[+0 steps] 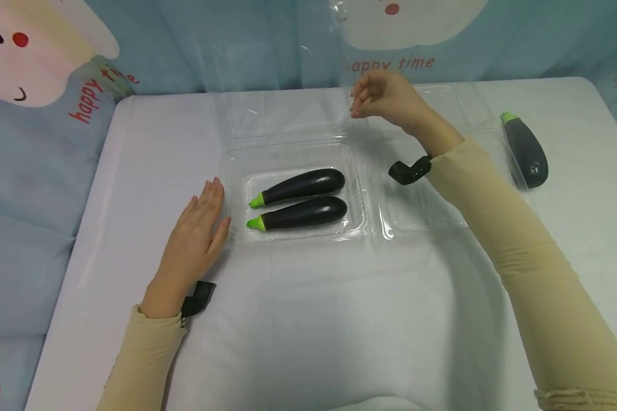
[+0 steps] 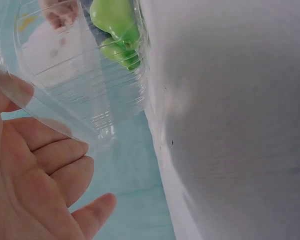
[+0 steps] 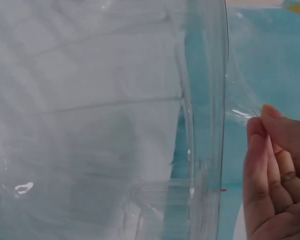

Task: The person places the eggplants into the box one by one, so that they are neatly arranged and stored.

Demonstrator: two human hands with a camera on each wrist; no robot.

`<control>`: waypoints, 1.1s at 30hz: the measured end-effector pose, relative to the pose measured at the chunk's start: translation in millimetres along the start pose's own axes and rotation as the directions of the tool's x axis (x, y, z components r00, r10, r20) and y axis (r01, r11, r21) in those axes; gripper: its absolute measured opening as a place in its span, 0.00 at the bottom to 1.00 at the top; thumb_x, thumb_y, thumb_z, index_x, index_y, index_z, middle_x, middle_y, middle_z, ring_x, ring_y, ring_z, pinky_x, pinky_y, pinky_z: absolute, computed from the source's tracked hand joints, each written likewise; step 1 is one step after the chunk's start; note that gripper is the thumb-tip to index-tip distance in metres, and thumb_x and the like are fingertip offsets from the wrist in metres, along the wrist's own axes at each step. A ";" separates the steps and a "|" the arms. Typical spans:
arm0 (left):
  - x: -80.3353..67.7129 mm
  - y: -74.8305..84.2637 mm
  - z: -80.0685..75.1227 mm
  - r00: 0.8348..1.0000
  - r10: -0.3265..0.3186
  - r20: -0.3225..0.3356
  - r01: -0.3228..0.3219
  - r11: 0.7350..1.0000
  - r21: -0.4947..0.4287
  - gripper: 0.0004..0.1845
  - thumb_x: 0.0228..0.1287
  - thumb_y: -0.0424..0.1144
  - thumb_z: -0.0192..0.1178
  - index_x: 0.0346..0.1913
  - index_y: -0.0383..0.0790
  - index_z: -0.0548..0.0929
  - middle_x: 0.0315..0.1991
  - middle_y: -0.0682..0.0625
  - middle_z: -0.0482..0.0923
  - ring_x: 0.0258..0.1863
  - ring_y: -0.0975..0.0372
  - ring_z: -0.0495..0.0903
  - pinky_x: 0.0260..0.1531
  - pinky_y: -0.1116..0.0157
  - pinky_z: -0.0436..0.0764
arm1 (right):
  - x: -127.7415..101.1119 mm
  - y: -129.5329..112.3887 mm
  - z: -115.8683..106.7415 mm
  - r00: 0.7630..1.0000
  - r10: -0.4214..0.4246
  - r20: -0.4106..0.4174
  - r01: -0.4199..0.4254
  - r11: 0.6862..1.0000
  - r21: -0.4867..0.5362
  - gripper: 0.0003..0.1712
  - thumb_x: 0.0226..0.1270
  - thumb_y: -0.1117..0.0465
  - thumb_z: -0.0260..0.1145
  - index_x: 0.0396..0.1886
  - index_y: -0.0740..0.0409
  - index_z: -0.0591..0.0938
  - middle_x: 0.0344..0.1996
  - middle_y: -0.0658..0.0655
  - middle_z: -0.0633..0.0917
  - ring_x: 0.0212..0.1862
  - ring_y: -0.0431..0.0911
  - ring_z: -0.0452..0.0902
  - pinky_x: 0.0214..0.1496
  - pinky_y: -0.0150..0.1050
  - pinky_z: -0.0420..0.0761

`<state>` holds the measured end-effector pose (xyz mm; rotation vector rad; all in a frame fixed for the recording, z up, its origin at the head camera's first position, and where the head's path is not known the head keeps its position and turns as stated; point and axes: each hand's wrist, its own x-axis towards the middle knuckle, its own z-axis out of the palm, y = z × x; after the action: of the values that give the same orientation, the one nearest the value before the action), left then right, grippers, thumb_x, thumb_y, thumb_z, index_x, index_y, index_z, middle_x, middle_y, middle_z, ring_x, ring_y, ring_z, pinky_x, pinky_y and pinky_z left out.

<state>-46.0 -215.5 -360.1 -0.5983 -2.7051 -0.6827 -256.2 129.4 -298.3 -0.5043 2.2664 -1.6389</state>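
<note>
Two dark eggplants, a rear one (image 1: pixel 308 184) and a front one (image 1: pixel 308 213), lie side by side in the base of a clear plastic clamshell box (image 1: pixel 293 153), green stems to the left. The box's transparent lid (image 1: pixel 283 114) is raised at the back. My right hand (image 1: pixel 388 100) pinches a thin clear plastic edge between thumb and fingers (image 3: pixel 255 127), at the lid's right side. With fingers (image 1: pixel 208 197) nearly straight, my left hand (image 1: pixel 192 242) rests against the box's left side. In the left wrist view, green stems (image 2: pixel 115 22) show through the plastic.
A second clear box (image 1: pixel 416 220) lies open to the right, partly under my right forearm. Beyond it, a third eggplant (image 1: pixel 527 151) lies on the white table (image 1: pixel 308 319). A blue printed curtain (image 1: pixel 267 45) hangs behind the table.
</note>
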 end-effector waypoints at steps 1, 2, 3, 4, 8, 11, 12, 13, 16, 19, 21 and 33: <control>0.3 0.3 0.4 1.000 -0.004 0.002 0.004 1.000 -0.003 0.29 0.68 0.33 0.51 0.68 0.24 0.60 0.69 0.35 0.58 0.70 0.49 0.57 0.67 0.48 0.56 | -0.2 0.2 0.2 1.000 -0.005 -0.004 0.005 1.000 0.006 0.09 0.59 0.77 0.63 0.39 0.69 0.76 0.32 0.60 0.81 0.37 0.47 0.80 0.45 0.34 0.80; 0.8 0.7 0.8 1.000 -0.006 0.004 0.006 1.000 -0.004 0.29 0.68 0.32 0.52 0.68 0.24 0.60 0.69 0.35 0.58 0.70 0.49 0.57 0.67 0.48 0.56 | -0.3 0.4 0.5 1.000 -0.011 -0.009 0.011 1.000 0.014 0.08 0.59 0.77 0.64 0.38 0.69 0.77 0.32 0.60 0.81 0.37 0.47 0.80 0.45 0.34 0.80; 1.1 0.7 1.4 1.000 -0.008 0.006 0.008 1.000 -0.002 0.29 0.67 0.32 0.52 0.68 0.24 0.60 0.69 0.35 0.58 0.70 0.49 0.57 0.67 0.48 0.56 | -0.4 0.7 0.7 1.000 -0.015 -0.012 0.015 1.000 0.025 0.07 0.59 0.77 0.64 0.37 0.69 0.77 0.32 0.61 0.81 0.37 0.48 0.80 0.46 0.34 0.80; 1.5 0.9 1.7 1.000 -0.009 0.007 0.009 1.000 -0.002 0.29 0.67 0.32 0.52 0.68 0.24 0.60 0.69 0.35 0.58 0.70 0.50 0.57 0.67 0.48 0.56 | -0.7 1.1 0.9 1.000 -0.023 -0.016 0.024 0.999 0.033 0.06 0.59 0.77 0.64 0.36 0.70 0.77 0.32 0.61 0.81 0.37 0.48 0.80 0.46 0.35 0.81; 3.0 1.6 1.9 1.000 -0.016 0.015 0.016 1.000 -0.006 0.29 0.67 0.31 0.53 0.68 0.23 0.60 0.69 0.35 0.57 0.70 0.50 0.56 0.67 0.48 0.57 | -1.5 3.1 0.9 0.998 -0.050 -0.028 0.051 0.998 0.023 0.05 0.59 0.75 0.67 0.34 0.70 0.79 0.31 0.59 0.82 0.36 0.49 0.80 0.44 0.36 0.80; 3.7 2.0 1.0 0.999 -0.029 0.026 0.029 0.999 -0.017 0.29 0.67 0.31 0.53 0.68 0.23 0.60 0.69 0.35 0.57 0.70 0.49 0.56 0.66 0.48 0.57 | -2.1 4.7 -0.2 0.998 -0.052 -0.024 0.052 0.999 0.003 0.05 0.59 0.73 0.67 0.34 0.69 0.80 0.31 0.57 0.83 0.36 0.49 0.80 0.44 0.36 0.80; 3.8 2.0 0.9 0.999 -0.032 0.029 0.033 0.999 -0.018 0.29 0.67 0.31 0.53 0.68 0.23 0.59 0.69 0.35 0.57 0.70 0.49 0.56 0.66 0.47 0.57 | -2.4 5.1 -0.6 0.998 -0.051 -0.021 0.051 0.999 -0.007 0.04 0.60 0.73 0.67 0.34 0.69 0.80 0.31 0.58 0.83 0.36 0.48 0.80 0.44 0.37 0.80; 3.8 2.1 0.8 0.999 -0.037 0.030 0.038 0.999 -0.020 0.29 0.67 0.31 0.53 0.68 0.23 0.59 0.69 0.34 0.57 0.70 0.49 0.56 0.66 0.47 0.57 | -2.6 5.5 -1.0 0.999 -0.051 -0.018 0.051 0.999 -0.012 0.04 0.60 0.73 0.67 0.34 0.69 0.80 0.31 0.58 0.83 0.36 0.48 0.80 0.45 0.37 0.80; 3.7 2.3 0.5 0.997 -0.066 0.031 0.067 0.997 -0.046 0.29 0.67 0.31 0.53 0.69 0.24 0.60 0.70 0.35 0.57 0.70 0.49 0.56 0.66 0.48 0.58 | -2.9 6.2 -1.9 0.998 -0.057 -0.011 0.057 0.998 -0.030 0.03 0.61 0.72 0.66 0.35 0.69 0.81 0.32 0.59 0.84 0.37 0.48 0.80 0.46 0.37 0.79; 3.6 1.4 0.6 0.991 -0.130 0.006 0.130 0.985 -0.114 0.28 0.68 0.30 0.54 0.69 0.28 0.62 0.69 0.38 0.60 0.69 0.50 0.59 0.65 0.49 0.61 | -3.7 6.8 -1.8 0.998 -0.069 -0.009 0.069 0.997 -0.042 0.03 0.61 0.72 0.65 0.35 0.69 0.80 0.33 0.59 0.84 0.37 0.48 0.80 0.46 0.38 0.79; 4.7 -0.5 0.6 0.983 -0.182 -0.035 0.173 0.968 -0.181 0.26 0.67 0.29 0.55 0.68 0.31 0.66 0.68 0.40 0.64 0.67 0.50 0.63 0.63 0.51 0.65 | -4.8 7.6 -1.5 0.997 -0.076 -0.014 0.076 0.996 -0.043 0.03 0.61 0.73 0.65 0.35 0.69 0.80 0.32 0.59 0.84 0.36 0.48 0.80 0.46 0.39 0.79; 53.7 -41.4 -1.9 0.890 -0.455 -0.035 0.318 0.673 -0.668 0.15 0.67 0.29 0.57 0.54 0.25 0.77 0.46 0.45 0.81 0.44 0.68 0.80 0.45 0.75 0.77 | -7.4 11.5 -4.8 0.997 -0.070 -0.042 0.067 0.996 -0.059 0.03 0.62 0.73 0.65 0.35 0.68 0.79 0.32 0.58 0.84 0.38 0.52 0.79 0.46 0.40 0.79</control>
<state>-111.4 -232.4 -354.7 -0.0443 -2.3647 -1.7400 -253.0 140.1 -307.5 -0.5712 2.3587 -1.6362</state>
